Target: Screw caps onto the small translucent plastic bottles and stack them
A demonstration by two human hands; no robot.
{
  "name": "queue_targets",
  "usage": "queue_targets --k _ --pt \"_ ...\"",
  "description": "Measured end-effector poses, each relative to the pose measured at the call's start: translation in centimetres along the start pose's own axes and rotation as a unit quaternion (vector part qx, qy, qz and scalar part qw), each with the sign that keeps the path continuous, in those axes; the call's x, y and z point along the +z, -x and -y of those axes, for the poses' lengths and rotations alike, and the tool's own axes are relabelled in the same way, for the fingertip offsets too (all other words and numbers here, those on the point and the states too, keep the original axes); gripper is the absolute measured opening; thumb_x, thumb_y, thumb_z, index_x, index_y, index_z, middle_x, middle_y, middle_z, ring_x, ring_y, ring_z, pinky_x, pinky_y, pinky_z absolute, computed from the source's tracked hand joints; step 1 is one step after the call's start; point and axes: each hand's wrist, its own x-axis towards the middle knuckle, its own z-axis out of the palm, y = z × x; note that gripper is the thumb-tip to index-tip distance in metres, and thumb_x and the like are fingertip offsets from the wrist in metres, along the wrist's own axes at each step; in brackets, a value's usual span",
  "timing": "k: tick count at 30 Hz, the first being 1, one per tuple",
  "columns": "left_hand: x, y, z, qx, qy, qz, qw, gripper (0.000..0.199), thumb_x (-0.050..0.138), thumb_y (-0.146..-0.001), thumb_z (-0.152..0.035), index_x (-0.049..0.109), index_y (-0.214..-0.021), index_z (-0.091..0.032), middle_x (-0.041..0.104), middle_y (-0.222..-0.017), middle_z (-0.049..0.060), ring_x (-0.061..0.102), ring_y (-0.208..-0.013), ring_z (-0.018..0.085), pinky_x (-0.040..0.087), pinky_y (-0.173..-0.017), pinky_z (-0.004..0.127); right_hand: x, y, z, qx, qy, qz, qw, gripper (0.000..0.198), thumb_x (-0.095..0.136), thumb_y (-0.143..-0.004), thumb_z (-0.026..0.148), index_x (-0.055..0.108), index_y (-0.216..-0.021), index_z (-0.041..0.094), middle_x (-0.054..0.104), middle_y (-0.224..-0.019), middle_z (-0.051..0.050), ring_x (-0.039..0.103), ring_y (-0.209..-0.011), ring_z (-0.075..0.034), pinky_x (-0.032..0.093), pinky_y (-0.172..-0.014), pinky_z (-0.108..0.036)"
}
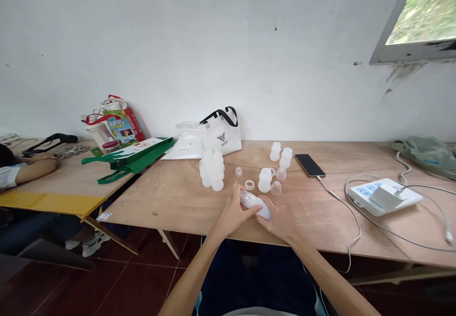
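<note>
A translucent white baby bottle lies tilted between my two hands just above the table's front edge. My left hand is closed around its clear-capped end, and my right hand grips the wider body end. Right behind them stands a white bottle body, with a clear domed cap beside it. A white ring and a smaller clear piece rest on the wood. Further back are two more bottle bodies and another clear cap. Several bottles stand grouped at the left.
A black phone on a cable and a white power strip lie to the right. White bags lean by the wall. A green bag bridges the left tables. Another person's arm rests at far left.
</note>
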Motion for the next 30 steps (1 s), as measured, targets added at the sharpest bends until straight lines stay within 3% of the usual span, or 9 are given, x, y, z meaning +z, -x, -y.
queue_targets --k 5,12,20,26,30 --pt "-0.2 -0.1 -0.1 0.02 0.013 0.023 0.999 0.034 0.062 -0.091 -0.05 0.043 -0.102 -0.024 0.057 -0.086 -0.002 0.057 -0.076 0.016 0.044 -0.069 0.028 -0.7 0.0 0.6 0.04 -0.07 0.035 0.996 0.038 0.065 -0.086 0.034 0.061 -0.123 0.026 0.077 -0.096 -0.002 0.073 -0.079 -0.025 0.055 -0.069 -0.035" --pt "-0.3 0.2 -0.7 0.013 -0.013 0.029 0.999 0.033 0.059 -0.093 -0.052 0.044 -0.107 -0.025 0.058 -0.09 -0.002 0.055 -0.073 0.016 0.043 -0.069 0.029 -1.4 -0.2 1.3 0.075 -0.19 0.066 0.977 0.039 0.07 -0.084 0.039 0.063 -0.121 0.026 0.077 -0.096 -0.001 0.072 -0.079 -0.023 0.055 -0.069 -0.034" --pt "-0.6 0.2 -0.3 0.017 -0.021 0.035 0.999 0.039 0.066 -0.088 -0.053 0.046 -0.107 -0.025 0.058 -0.088 -0.002 0.054 -0.072 0.016 0.043 -0.066 0.028 -1.2 -0.2 1.1 0.078 -0.183 0.069 0.978 0.04 0.068 -0.085 0.04 0.063 -0.122 0.026 0.077 -0.096 -0.001 0.071 -0.078 -0.022 0.054 -0.068 -0.033" --pt "-1.6 0.5 -1.1 0.034 -0.044 0.028 0.998 0.037 0.066 -0.088 -0.05 0.05 -0.111 -0.026 0.06 -0.088 -0.002 0.055 -0.071 0.016 0.043 -0.066 0.028 -1.1 -0.2 1.4 0.045 -0.174 0.064 0.982 0.042 0.063 -0.089 0.042 0.057 -0.128 0.027 0.074 -0.112 -0.005 0.071 -0.089 -0.025 0.055 -0.077 -0.037" --pt "-3.3 0.6 -1.3 0.038 -0.064 0.007 0.997 0.04 0.066 -0.088 -0.049 0.05 -0.117 -0.026 0.061 -0.09 -0.001 0.056 -0.071 0.016 0.044 -0.066 0.028 -1.4 -0.3 1.9 -0.006 -0.173 0.111 0.979 0.057 0.059 -0.094 0.043 0.041 -0.146 0.027 0.07 -0.119 -0.007 0.07 -0.094 -0.025 0.054 -0.081 -0.038"
